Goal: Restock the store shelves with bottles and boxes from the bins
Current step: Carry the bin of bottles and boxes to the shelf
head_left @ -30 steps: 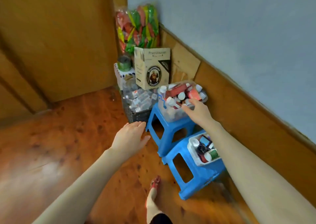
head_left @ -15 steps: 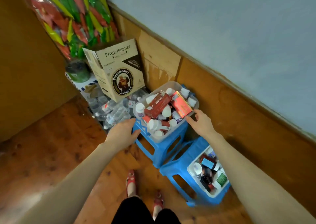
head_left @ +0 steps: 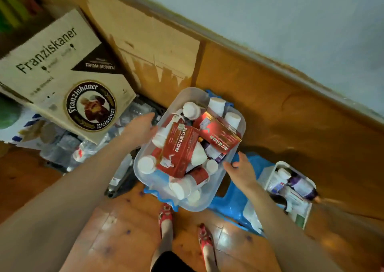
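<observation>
Both bin (head_left: 188,94) sides are touched by open-fingered left hand (head_left: 139,128) and right hand (head_left: 242,169); tilted, boxes (head_left: 180,149) could be spilled.

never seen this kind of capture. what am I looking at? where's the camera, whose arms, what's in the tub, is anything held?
There is no robot here. These are a person's two bare arms, filmed by one wide-angle camera worn on the head and looking down, which is why the walls bend and the feet show at the bottom. The left hand is against one side of the clear bin, and the right hand touches its opposite rim. It is too blurred to tell whether either one grips it. The bin is above a blue stool and holds red boxes and white-capped bottles. A second bin of bottles is to the right, and a Franziskaner carton is to the left.
</observation>
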A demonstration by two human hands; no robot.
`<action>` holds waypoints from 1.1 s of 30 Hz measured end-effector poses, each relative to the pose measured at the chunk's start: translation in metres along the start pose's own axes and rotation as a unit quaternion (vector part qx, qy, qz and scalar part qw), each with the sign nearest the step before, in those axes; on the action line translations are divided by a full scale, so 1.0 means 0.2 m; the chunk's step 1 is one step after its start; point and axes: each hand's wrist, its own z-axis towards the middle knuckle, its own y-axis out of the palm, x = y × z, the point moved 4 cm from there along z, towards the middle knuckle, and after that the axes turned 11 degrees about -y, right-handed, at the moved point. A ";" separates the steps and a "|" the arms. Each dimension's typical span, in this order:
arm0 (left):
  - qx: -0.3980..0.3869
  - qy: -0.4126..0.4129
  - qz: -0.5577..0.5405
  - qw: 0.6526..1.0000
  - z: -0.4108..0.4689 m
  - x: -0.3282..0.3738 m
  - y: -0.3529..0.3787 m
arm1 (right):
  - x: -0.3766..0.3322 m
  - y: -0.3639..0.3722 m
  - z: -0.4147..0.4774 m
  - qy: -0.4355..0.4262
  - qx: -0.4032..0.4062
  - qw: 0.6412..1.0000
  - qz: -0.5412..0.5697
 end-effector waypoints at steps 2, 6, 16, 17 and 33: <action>-0.027 0.019 -0.001 0.999 0.09 0.03 0.02 | 0.01 0.04 0.04 0.007 0.012 1.000 0.008; -0.112 0.052 -0.047 0.991 0.18 0.06 0.05 | 0.03 0.08 0.07 0.020 0.056 0.998 0.034; -0.086 0.041 -0.170 0.981 -0.07 0.04 0.06 | 0.09 0.03 0.01 -0.005 0.056 0.993 0.104; -0.079 0.030 -0.179 0.980 -0.13 0.05 0.06 | 0.09 0.01 -0.01 -0.017 0.048 0.994 0.098; 0.178 -0.207 -0.475 0.836 -1.73 0.04 0.41 | -0.04 -0.30 -0.48 -0.301 -0.173 0.934 -0.085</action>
